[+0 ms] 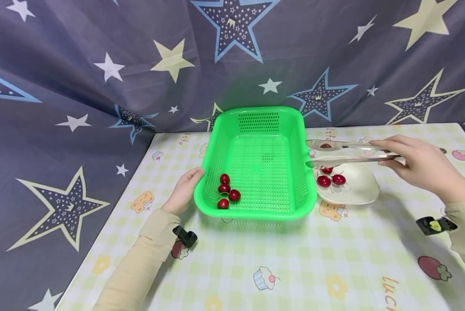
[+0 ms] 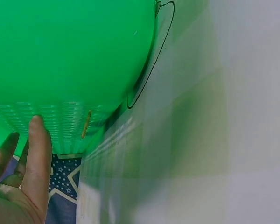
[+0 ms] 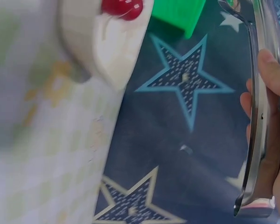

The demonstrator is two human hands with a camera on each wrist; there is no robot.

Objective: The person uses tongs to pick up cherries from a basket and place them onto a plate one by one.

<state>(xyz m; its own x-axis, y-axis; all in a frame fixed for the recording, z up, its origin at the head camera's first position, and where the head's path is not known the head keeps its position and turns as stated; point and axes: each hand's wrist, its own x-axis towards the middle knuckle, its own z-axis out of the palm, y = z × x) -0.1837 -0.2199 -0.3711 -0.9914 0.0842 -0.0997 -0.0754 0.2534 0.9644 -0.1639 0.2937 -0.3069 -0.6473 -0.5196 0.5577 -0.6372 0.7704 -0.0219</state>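
Right fingers gripping metal tongs, left fingers straight against the green basket. Cherries on the plate sit left of my right fingers; slick skins plus an off-centre pinch could send one rolling, imo.

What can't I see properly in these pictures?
Head view: the tongs cover part of one cherry on the plate.
Left wrist view: the green basket hides what's inside it; the bottom-left corner cuts off the left grip.
Right wrist view: the top edge cuts off the tongs' tips; the plate looks blurry.
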